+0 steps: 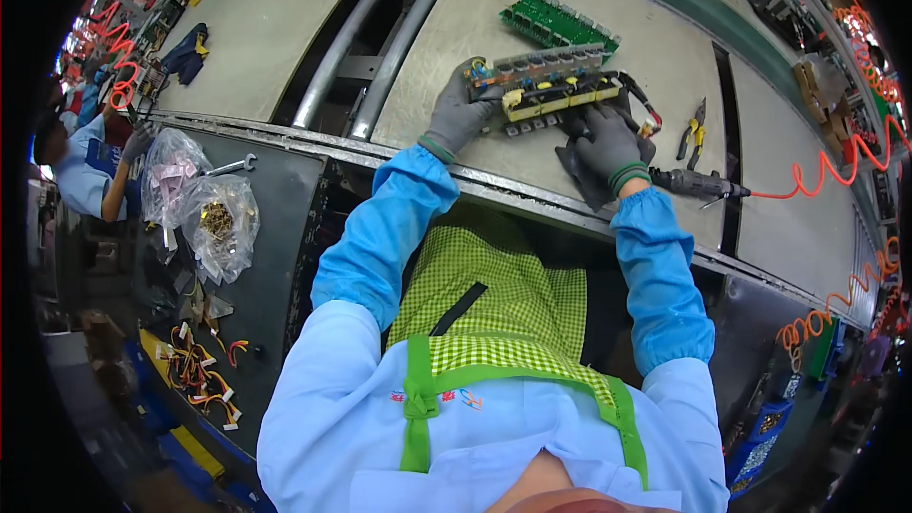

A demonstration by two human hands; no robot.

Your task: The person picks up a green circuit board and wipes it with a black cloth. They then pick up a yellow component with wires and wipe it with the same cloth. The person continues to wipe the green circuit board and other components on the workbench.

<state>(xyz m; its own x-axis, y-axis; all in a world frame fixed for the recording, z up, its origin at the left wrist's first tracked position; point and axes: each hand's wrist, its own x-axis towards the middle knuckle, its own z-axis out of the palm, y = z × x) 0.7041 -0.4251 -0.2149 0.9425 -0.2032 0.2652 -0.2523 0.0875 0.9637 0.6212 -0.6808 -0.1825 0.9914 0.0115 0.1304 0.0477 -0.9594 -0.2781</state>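
A circuit board assembly (560, 100) with a row of yellow-and-black coils and metal parts lies tilted over the metal worktop (437, 66). My left hand (461, 109), in a grey glove, is closed around its left end. At the lower right edge of the assembly is my right hand (608, 144), also gloved, its fingers curled; what they hold is hidden. A dark flat piece (584, 176) lies under that hand. Black leads (644, 100) run off the assembly's right end. Just beyond it rests a green circuit board (556, 24).
Yellow-handled pliers (696, 138) and a power screwdriver (698, 182) on a coiled orange hose (822, 185) lie right of my right hand. Metal rollers (380, 57) show in a gap at left. The side bench holds bagged parts (220, 223), a wrench (231, 167) and wires (199, 366).
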